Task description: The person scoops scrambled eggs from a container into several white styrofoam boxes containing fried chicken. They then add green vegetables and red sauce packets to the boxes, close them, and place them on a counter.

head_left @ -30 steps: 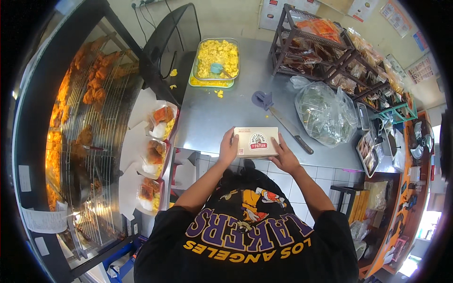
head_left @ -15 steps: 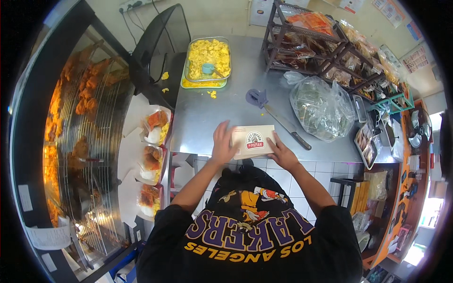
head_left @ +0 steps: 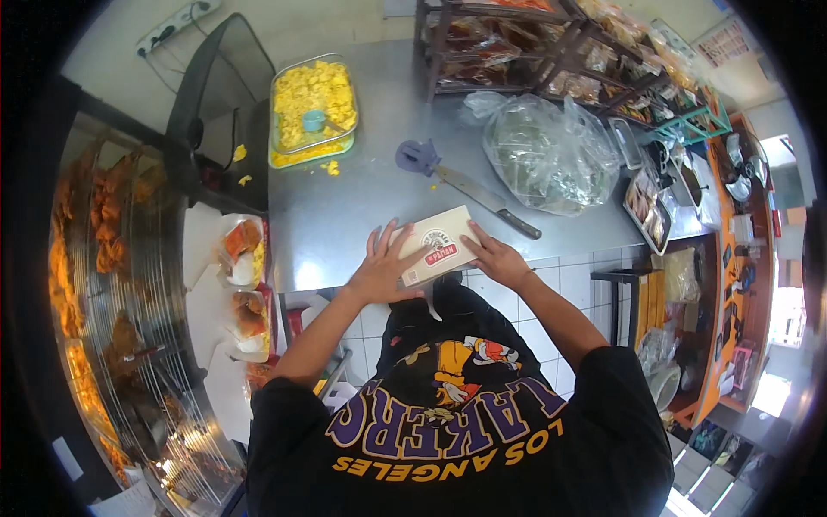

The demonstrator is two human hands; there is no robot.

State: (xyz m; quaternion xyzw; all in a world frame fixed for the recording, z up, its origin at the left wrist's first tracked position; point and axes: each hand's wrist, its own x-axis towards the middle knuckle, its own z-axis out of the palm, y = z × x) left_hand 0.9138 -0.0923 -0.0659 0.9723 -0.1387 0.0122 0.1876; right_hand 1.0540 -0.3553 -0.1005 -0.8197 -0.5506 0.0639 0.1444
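A closed cream cardboard food box (head_left: 441, 244) with a red and black print sits between my two hands at the front edge of the steel table. It is turned at a slant, its right end farther from me. My left hand (head_left: 379, 267) holds its left side, fingers spread over the lid. On the right side, my right hand (head_left: 500, 258) grips the box with the fingertips on top. My right thumb is mostly hidden. Beyond the box lie a large knife (head_left: 478, 195) with a dark handle and a flat purple thing (head_left: 417, 158).
A glass dish of chopped yellow egg (head_left: 314, 95) with a small blue cup stands at the far left. A plastic bag of green leaves (head_left: 556, 159) is to the right, below brown racks (head_left: 482, 52). Open boxes of chicken and rice (head_left: 250, 319) line my left, beside a warming cabinet (head_left: 129, 258).
The box has turned counterclockwise from nearly straight to slanted, with both hands still on it. My left fingers have slid farther over the lid. The whole view has shifted.
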